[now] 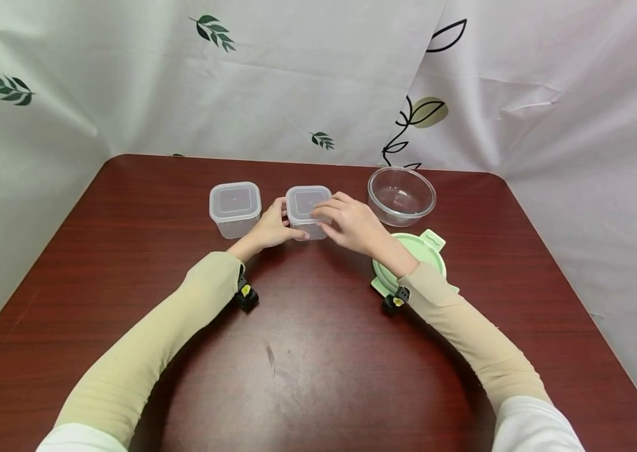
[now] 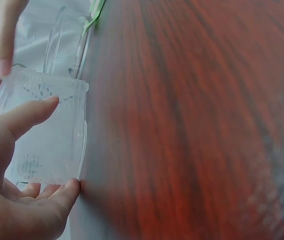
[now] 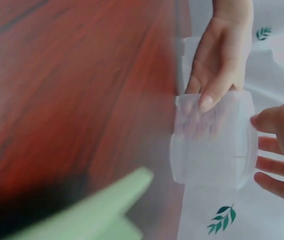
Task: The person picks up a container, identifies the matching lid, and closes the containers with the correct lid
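Observation:
A square clear plastic container [image 1: 308, 231] with a frosted lid [image 1: 303, 199] stands on the table between the hands. My left hand [image 1: 273, 227] holds it steady, with the fingers at its left side and the thumb across its front wall. From the right, my right hand [image 1: 352, 221] reaches over the lid, its fingertips right at the lid's top and edge. In the right wrist view those fingers [image 3: 274, 189] are spread and slightly bent beside the container [image 3: 212, 150]. The left thumb [image 2: 32, 116] lies along the wall in the left wrist view.
A second lidded square container [image 1: 235, 210] stands to the left. At the back right is a round glass bowl [image 1: 401, 199]. In front of it, a green round lid [image 1: 417, 248] with side tabs lies partly under the right forearm. A white curtain [image 1: 296, 75] hangs behind the table.

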`<act>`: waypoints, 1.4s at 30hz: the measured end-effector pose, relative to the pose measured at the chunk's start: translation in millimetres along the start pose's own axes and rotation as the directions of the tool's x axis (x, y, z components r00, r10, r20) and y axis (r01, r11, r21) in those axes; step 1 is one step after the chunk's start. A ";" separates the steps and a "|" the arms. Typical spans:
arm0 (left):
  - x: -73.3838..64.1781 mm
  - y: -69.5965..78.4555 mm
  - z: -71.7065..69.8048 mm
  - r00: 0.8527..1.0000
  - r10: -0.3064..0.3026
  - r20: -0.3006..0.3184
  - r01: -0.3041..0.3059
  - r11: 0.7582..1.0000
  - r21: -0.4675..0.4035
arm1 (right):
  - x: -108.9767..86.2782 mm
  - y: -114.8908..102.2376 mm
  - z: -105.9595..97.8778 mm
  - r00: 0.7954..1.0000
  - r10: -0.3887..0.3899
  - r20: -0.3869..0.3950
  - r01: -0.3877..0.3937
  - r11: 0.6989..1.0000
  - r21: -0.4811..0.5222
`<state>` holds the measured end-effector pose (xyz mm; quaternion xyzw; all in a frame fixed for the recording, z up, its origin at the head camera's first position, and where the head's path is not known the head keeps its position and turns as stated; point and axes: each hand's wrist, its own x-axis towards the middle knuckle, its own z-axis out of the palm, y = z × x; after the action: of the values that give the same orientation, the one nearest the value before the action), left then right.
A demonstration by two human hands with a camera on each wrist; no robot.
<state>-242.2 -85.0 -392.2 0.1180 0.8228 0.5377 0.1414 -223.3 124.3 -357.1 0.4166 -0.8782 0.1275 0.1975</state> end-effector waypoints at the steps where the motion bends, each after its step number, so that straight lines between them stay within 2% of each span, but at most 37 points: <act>1: -0.1 0.0 -0.2 1.000 -0.002 -0.001 0.002 1.000 0.001 | 2.0 -0.9 -0.1 1.000 0.019 0.017 -0.019 1.000 0.014; 4: 0.3 -0.6 -0.2 1.000 0.003 -0.003 -0.003 1.000 0.001 | 9.9 -3.3 0.7 0.992 0.075 0.106 -0.081 0.996 0.048; 8: 1.4 -1.8 -0.3 1.000 0.007 -0.004 -0.007 1.000 0.019 | 20.8 -3.8 5.0 0.962 0.115 0.247 -0.133 0.989 0.058; 11: 2.0 -2.6 -0.7 1.000 0.007 0.001 -0.007 1.000 0.029 | 25.9 -3.0 8.5 0.948 0.117 0.297 -0.142 0.988 0.063; 17: 3.2 -3.2 -1.5 1.000 0.023 0.021 -0.023 1.000 0.014 | 30.2 -1.1 13.3 0.948 0.110 0.299 -0.140 0.987 0.082; 23: 1.8 -2.4 -1.5 1.000 0.017 0.015 -0.017 0.999 0.034 | 30.9 -1.0 15.9 0.941 0.104 0.322 -0.132 0.989 0.065; 37: 1.1 -3.1 -1.1 1.000 0.030 0.010 -0.030 0.999 0.042 | 27.8 -2.7 25.3 0.953 0.085 0.292 -0.100 0.994 0.036; 42: 0.5 -3.1 -1.0 0.999 0.040 -0.001 -0.040 0.997 0.061 | 27.5 -2.3 25.7 0.949 0.088 0.302 -0.101 0.995 0.026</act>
<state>-243.1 -86.9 -394.7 0.1382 0.8365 0.5150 0.1263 -243.5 94.2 -367.4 0.3925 -0.9141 0.0901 0.0466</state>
